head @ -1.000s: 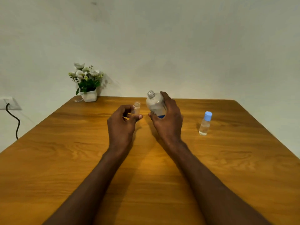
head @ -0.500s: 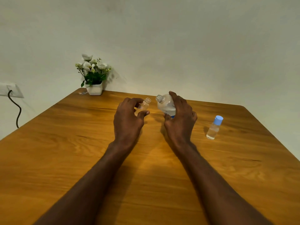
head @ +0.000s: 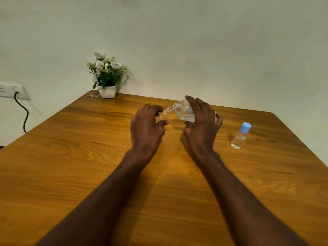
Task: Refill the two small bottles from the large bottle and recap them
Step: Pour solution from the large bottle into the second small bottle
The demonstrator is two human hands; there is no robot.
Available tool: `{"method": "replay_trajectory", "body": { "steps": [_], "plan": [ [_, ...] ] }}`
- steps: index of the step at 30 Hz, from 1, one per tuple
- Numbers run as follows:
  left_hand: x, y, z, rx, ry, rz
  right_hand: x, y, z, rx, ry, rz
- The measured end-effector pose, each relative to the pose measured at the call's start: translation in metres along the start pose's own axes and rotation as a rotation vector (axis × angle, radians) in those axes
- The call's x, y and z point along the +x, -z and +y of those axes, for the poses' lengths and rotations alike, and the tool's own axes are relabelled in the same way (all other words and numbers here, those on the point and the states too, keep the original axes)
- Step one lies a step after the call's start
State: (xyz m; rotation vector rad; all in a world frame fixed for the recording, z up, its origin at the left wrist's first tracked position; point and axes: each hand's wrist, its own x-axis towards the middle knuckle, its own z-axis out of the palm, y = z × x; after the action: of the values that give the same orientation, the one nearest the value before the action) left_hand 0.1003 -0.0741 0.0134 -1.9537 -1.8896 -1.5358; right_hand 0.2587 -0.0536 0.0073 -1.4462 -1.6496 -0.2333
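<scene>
My left hand (head: 146, 127) grips a small uncapped clear bottle (head: 165, 113), tilted with its mouth pointing right. My right hand (head: 202, 125) is wrapped around the large clear bottle (head: 183, 110), which leans left so its open neck nearly touches the small bottle's mouth. A second small bottle (head: 240, 135) with a blue cap stands upright on the table to the right, apart from both hands and holding some clear liquid. No loose caps are visible.
The wooden table (head: 88, 174) ends at a pale wall. A white pot of flowers (head: 107, 77) sits at its back left corner. A wall socket with a black cord (head: 17, 96) is off the left edge.
The large bottle has tipped further left, from upright toward the small bottle's mouth. The small bottle has tilted right to meet it. The view has shifted slightly.
</scene>
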Motion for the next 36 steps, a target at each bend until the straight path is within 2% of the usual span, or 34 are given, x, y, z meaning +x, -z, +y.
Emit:
{"method": "replay_trajectory", "body": {
  "steps": [13,36],
  "plan": [
    [0.0001,0.0009,0.0003,0.054,-0.001,-0.047,0.0008,-0.0002,0.0009,-0.029,0.028,0.002],
    [-0.0015,0.0044,0.0043,0.065,-0.001,-0.041,0.0022,0.0021,0.0004,-0.067,0.043,-0.01]
  ]
}}
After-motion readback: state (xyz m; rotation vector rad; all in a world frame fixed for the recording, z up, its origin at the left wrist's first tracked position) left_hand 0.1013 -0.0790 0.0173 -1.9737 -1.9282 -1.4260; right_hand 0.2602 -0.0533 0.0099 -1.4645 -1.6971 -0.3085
